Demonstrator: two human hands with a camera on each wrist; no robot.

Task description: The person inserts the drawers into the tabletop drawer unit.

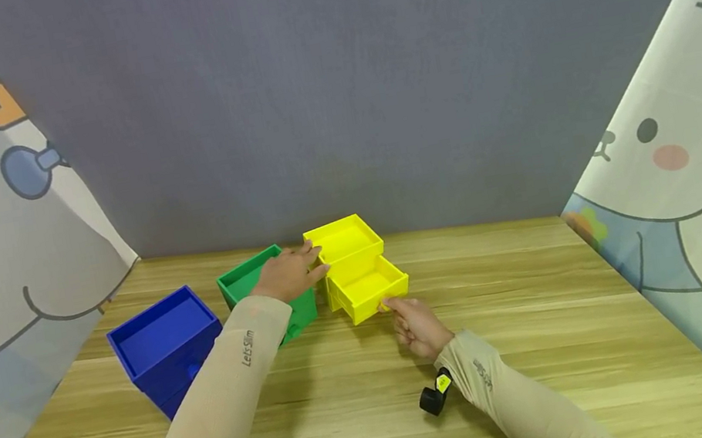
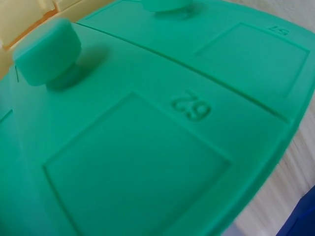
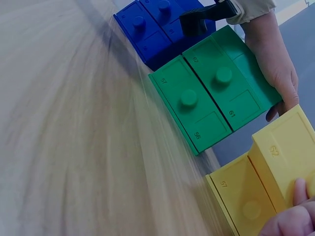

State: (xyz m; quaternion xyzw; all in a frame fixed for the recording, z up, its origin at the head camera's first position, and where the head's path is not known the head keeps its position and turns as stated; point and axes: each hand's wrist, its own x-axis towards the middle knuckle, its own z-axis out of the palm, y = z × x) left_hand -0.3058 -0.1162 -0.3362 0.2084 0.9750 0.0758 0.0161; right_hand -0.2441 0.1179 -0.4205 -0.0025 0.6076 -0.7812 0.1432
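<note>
A small yellow cabinet (image 1: 344, 240) with a tray-like top stands at the back. Its upper drawer (image 1: 371, 284) is pulled out towards the front, and the inside shows bare. My right hand (image 1: 418, 326) pinches the round knob (image 3: 311, 187) on that drawer's front, thumb and index finger at it. The lower yellow drawer (image 3: 243, 196) sits flush. With fingers spread and fairly straight, my left hand (image 1: 290, 270) reaches over the green cabinet (image 1: 242, 281) and touches the left side of the yellow one. Green drawer fronts (image 2: 138, 162) fill the left wrist view.
Left of the green cabinet stands a blue cabinet (image 1: 163, 334) of the same kind, its drawers shut. A black wrist camera (image 1: 435, 396) hangs at the right wrist. The wooden table (image 1: 542, 342) meets a grey panel (image 1: 371, 90) behind and printed cloths at both sides.
</note>
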